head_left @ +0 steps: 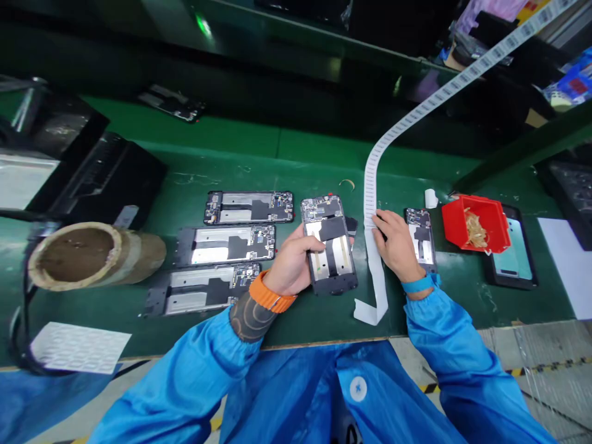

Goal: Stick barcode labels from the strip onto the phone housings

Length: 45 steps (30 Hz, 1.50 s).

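My left hand [295, 262] grips an opened phone frame [329, 250] by its left side, thumb across its bare metal inside. The circuit board end points away from me. To the right, the fingertips of my right hand [395, 243] are closed at a long white strip of labels [370, 191]. Above my fingers the strip carries printed labels; below them it is blank backing with a folded end on the bench. Another opened phone [420, 237] lies partly behind my right hand. Several phone frames, one of them the nearest row's frame [203, 288], lie left of my left hand.
A red bin [497, 225] with rubber bands stands at the right, beside a dark tray with a pale phone-shaped panel [505, 246]. At the left are a cardboard tube [148, 256], black boxes [134, 166] and a white sheet [83, 345]. Another phone frame [169, 102] lies behind.
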Available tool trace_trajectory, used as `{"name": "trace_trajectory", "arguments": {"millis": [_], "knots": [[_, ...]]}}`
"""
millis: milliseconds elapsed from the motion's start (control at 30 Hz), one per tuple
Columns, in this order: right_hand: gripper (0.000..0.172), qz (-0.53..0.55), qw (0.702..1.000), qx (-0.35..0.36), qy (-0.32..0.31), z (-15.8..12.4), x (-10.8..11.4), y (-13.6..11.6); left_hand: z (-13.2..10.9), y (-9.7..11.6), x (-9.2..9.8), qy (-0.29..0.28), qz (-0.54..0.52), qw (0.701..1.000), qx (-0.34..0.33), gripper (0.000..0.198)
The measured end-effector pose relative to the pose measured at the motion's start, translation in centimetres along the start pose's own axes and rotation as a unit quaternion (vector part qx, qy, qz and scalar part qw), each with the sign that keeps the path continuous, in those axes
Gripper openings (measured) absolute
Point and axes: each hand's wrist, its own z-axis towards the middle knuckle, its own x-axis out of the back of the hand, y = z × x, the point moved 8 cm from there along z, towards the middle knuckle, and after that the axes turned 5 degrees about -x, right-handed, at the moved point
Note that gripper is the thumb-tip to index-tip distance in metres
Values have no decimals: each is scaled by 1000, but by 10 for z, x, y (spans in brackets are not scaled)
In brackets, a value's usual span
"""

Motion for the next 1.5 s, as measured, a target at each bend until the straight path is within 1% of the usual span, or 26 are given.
{"name": "trace_trajectory", "arguments": {"millis": [100, 200, 267, 333, 400, 500, 600, 733, 867, 967, 1033, 1133, 1267, 1367, 1500], "knots": [[35, -16, 999, 29, 20, -4, 2, -7, 1, -3, -1, -14, -22, 1000, 2, 80], [35, -21, 998, 54, 21, -6, 3, -12, 1, -3, -2, -24, -39, 999, -6, 82], [37, -17, 998, 58, 24, -6, 5, -13, 1, -2, -2, -29, -43, 999, -8, 82], [37, -8, 998, 58, 23, -4, 6, -12, 1, -1, -3, -34, -44, 998, -5, 81], [34, 0, 998, 60, 21, -3, 7, -13, 0, 0, -5, -44, -45, 998, -5, 78], [31, 11, 998, 58, 18, -2, 8, -13, -3, 2, -8, -55, -30, 998, -16, 69], [35, 17, 999, 47, 7, 0, 5, -10, -5, 3, -6, -43, 3, 999, -33, 58], [42, 2, 999, 40, -3, 3, -2, -6, -7, 3, -5, -31, 26, 998, -46, 57], [36, 6, 999, 42, 13, 6, -1, -6, -5, 2, -3, -9, 36, 998, -41, 49], [32, -7, 998, 47, 30, 7, 3, -9, -3, 3, -1, 18, 19, 999, -31, 46], [33, -17, 998, 50, 31, 6, 3, -12, -2, 5, 0, 35, 6, 999, -35, 45], [36, -16, 998, 63, 16, 6, 1, -16, -2, 8, 1, 49, 1, 998, -42, 42], [33, 10, 997, 72, 10, 7, 1, -16, -2, 10, 3, 59, -1, 997, -45, 37], [28, 33, 997, 60, 16, 8, 2, -12, -2, 10, 3, 56, -2, 997, -51, 36], [25, 26, 998, 47, 19, 9, 0, -10, -2, 11, 3, 56, 8, 996, -62, 36]]}}
